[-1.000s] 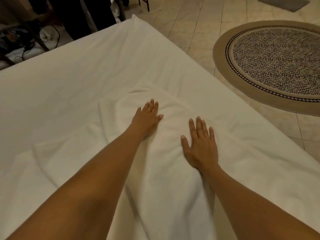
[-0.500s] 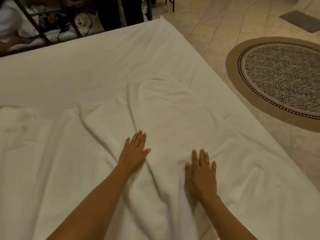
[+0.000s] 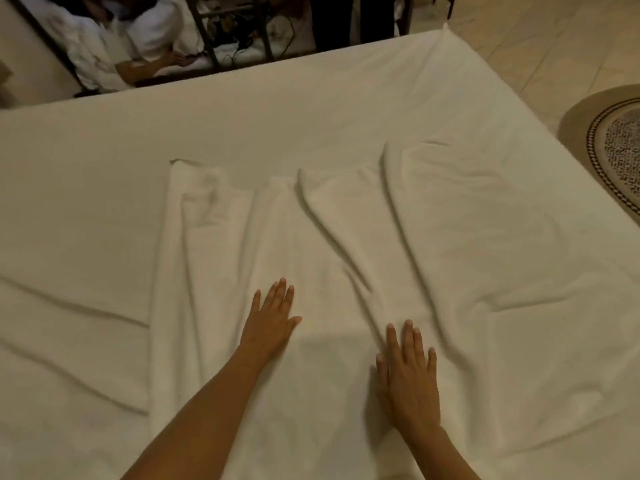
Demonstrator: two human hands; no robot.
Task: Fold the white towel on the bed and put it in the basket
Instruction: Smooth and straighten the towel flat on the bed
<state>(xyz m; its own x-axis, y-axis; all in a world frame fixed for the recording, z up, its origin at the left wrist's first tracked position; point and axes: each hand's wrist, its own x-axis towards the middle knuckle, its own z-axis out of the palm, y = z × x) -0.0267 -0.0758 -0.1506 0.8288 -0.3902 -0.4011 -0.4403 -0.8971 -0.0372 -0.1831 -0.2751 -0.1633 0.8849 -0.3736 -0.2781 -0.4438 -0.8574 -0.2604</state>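
A large white towel [image 3: 346, 216] lies spread over the bed [image 3: 311, 109], rumpled into long ridges that run away from me. Its far edge shows as a line across the middle of the bed. My left hand [image 3: 272, 315] rests flat on the towel, palm down, fingers apart and holding nothing. My right hand [image 3: 408, 372] lies flat on the towel a little nearer to me, to the right, fingers stretched out over a ridge. No basket is in view.
Beyond the bed's far edge sits a person in white [image 3: 114, 43] beside a dark metal frame [image 3: 235, 26] with cables. Tiled floor [image 3: 540, 36] lies to the right, with a round patterned rug [image 3: 616, 147] at the right edge.
Both hands have slid back toward me across the towel, staying flat. The view has swung left and up, so more of the towel's left side and the far bed edge show.
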